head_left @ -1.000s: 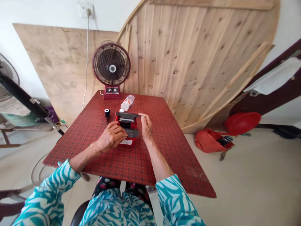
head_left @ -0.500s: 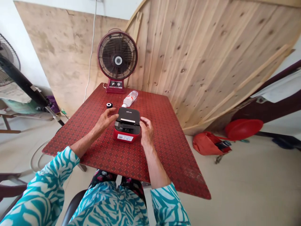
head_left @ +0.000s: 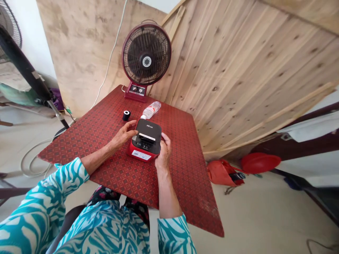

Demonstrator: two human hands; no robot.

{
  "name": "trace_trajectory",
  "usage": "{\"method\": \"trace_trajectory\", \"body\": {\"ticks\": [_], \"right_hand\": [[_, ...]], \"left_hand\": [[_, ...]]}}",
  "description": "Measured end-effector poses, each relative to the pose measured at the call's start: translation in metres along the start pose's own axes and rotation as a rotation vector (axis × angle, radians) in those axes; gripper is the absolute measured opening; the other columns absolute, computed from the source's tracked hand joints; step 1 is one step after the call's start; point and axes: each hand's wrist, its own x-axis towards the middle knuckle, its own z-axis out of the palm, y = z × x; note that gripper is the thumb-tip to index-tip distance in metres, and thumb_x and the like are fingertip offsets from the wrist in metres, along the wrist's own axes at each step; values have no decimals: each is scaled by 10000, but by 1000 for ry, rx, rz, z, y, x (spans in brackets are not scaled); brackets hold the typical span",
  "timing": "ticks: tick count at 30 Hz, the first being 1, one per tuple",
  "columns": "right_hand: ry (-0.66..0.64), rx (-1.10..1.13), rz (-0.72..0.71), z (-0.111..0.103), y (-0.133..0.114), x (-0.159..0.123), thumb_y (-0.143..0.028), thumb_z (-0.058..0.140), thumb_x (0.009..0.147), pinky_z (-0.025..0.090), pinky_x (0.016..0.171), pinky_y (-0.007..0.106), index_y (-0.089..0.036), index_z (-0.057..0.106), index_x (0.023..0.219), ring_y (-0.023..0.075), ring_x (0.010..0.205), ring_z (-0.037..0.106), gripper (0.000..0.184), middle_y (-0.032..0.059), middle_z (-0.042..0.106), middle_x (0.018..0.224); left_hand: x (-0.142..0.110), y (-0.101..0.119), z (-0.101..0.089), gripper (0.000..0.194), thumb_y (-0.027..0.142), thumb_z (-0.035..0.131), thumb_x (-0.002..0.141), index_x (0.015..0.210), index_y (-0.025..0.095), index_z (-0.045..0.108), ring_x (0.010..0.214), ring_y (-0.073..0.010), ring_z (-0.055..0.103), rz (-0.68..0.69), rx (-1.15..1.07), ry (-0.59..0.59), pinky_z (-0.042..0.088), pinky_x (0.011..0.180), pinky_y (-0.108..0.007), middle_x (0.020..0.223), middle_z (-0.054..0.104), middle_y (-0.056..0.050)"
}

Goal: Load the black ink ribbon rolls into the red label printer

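Printer (head_left: pixel 146 139) rests on the table (head_left: pixel 190 183), near its middle, between the two hands. Its black lid (head_left: pixel 149 127) is down over the red base (head_left: pixel 129 151). A white strip (head_left: pixel 147 137) lies across the top at the lid's front edge. A white label (head_left: pixel 141 155) is fixed to the front face.

Left hand (head_left: pixel 123 135): partly open, thumb and fingers slightly bent, tips at the left edge of the printer. Whether it grips or only rests there cannot be told. Right hand (head_left: pixel 163 153): half curled, set along the right side of the printer, fingers bent at the rear part of that side. The firmness of its hold cannot be told.

Behind the printer, a clear bottle (head_left: pixel 151 110) lies on its side, cap end toward the lid. A black roll (head_left: pixel 126 115) with a white core stands behind and to the left, apart from the printer and near the left hand. A fan (head_left: pixel 146 60) stands upright at the far left corner of the table.

Wooden boards (head_left: pixel 238 70) slope behind the table. Beyond its right edge, a red bag (head_left: pixel 219 171) sits on the floor beside a red basin (head_left: pixel 261 162).
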Motion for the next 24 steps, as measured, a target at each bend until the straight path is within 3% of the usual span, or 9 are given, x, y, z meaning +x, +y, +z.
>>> {"method": "trace_trajectory", "body": {"ticks": [4,8,11,14,18,24], "right_hand": [[126,-42,-91,2,20,-4,-504,473,862,415,1092,425,-235,634,1152,208,1199,578,427,56,651,1246],[125,17,-3,2,34,-6,-540,484,856,464,1020,419,-223,628,1134,203,1087,626,445,51,680,1165],[137,45,17,0,40,-4,-539,523,839,473,998,397,-229,635,1114,193,1063,634,430,35,692,1139],[141,54,35,0,43,-2,-549,536,833,479,979,388,-224,641,1112,188,1041,639,441,35,700,1120],[130,60,55,1,43,-2,-560,518,841,497,941,377,-221,642,1113,187,1022,648,452,41,709,1114],[126,69,65,3,38,-6,-540,529,842,496,904,353,-230,646,1091,169,956,650,414,23,712,1070]], "left_hand": [[-8,-1,2,599,394,682,761,1302,171,558,1175,-274,606,58,17,26,477,1004,-423,1319,633,-119],[-2,-5,-6,537,351,651,726,1232,177,605,1121,-262,629,-4,-5,93,487,980,-420,1271,659,-99],[3,-9,-14,607,286,629,674,1274,199,592,1019,-257,670,-107,-65,-17,523,893,-419,1220,692,-91],[4,-9,-19,679,236,646,625,1302,224,590,1105,-277,651,-107,-92,-120,516,914,-420,1269,681,-90],[4,-6,-22,694,218,655,632,1322,253,595,1277,-303,564,-57,-32,-165,487,992,-436,1381,623,-86],[5,-9,-23,723,228,632,644,1364,256,567,1265,-305,580,-60,5,-183,501,987,-429,1393,616,-87]]}}
